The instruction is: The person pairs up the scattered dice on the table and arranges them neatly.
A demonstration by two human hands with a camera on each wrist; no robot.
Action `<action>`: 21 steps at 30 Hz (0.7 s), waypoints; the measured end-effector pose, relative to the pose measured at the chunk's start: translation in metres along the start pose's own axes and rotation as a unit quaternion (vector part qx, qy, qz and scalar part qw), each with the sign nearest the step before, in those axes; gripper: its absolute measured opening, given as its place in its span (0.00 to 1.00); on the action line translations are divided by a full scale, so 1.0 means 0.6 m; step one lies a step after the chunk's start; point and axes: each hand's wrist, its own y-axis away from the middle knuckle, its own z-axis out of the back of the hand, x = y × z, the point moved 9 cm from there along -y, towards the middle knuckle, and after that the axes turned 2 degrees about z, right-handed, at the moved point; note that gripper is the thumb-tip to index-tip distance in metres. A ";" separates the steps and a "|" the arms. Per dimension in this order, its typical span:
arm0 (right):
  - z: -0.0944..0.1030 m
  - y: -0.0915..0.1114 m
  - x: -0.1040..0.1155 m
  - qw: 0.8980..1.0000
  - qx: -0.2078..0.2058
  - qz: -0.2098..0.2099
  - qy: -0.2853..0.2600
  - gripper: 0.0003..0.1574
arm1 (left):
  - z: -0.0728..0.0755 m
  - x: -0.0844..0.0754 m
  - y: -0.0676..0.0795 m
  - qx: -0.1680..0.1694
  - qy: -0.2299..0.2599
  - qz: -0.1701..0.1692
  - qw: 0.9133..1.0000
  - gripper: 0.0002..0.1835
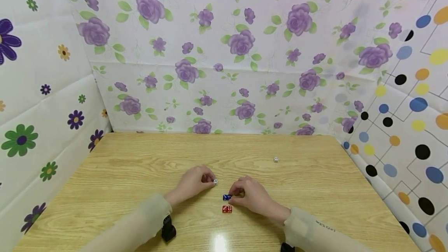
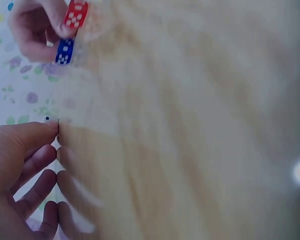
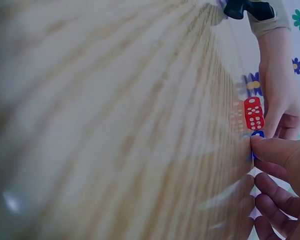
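Two blue dice (image 1: 225, 197) sit side by side on the wooden table, and my right hand (image 1: 252, 196) pinches the right one between thumb and index finger. Just in front of them, two red dice (image 1: 227, 209) stand against each other. Further left, my left hand (image 1: 194, 182) holds a white die (image 1: 215, 182) at its fingertips, low at the tabletop. In the left wrist view only a small part of that white die (image 2: 48, 119) shows past the thumb. My right thumb (image 3: 272, 150) covers most of the blue die in the right wrist view.
Another white die (image 1: 275, 160) lies alone toward the back right of the wooden table (image 1: 157, 149). A flowered sheet (image 1: 224, 88) hangs behind the table, with patterned sheets at both sides. Dark wrist devices (image 1: 168, 230) sit on both sleeves.
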 end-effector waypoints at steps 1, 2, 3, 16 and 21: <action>0.000 0.000 0.000 1.000 0.000 0.000 0.001 0.09 | -0.002 -0.003 0.001 0.001 -0.001 -0.001 1.000 0.03; -0.001 0.000 0.000 1.000 0.000 0.001 0.002 0.09 | -0.004 -0.006 0.001 0.003 -0.002 -0.003 1.000 0.03; -0.001 0.000 0.000 1.000 0.000 0.002 0.002 0.09 | -0.007 -0.010 0.002 0.005 -0.003 -0.006 1.000 0.03; 0.000 0.000 0.000 1.000 0.001 -0.001 -0.002 0.09 | -0.025 -0.030 0.001 0.010 0.004 -0.022 1.000 0.05; -0.002 0.000 -0.001 1.000 0.001 -0.003 -0.005 0.08 | -0.029 -0.034 0.001 0.006 0.002 -0.029 1.000 0.05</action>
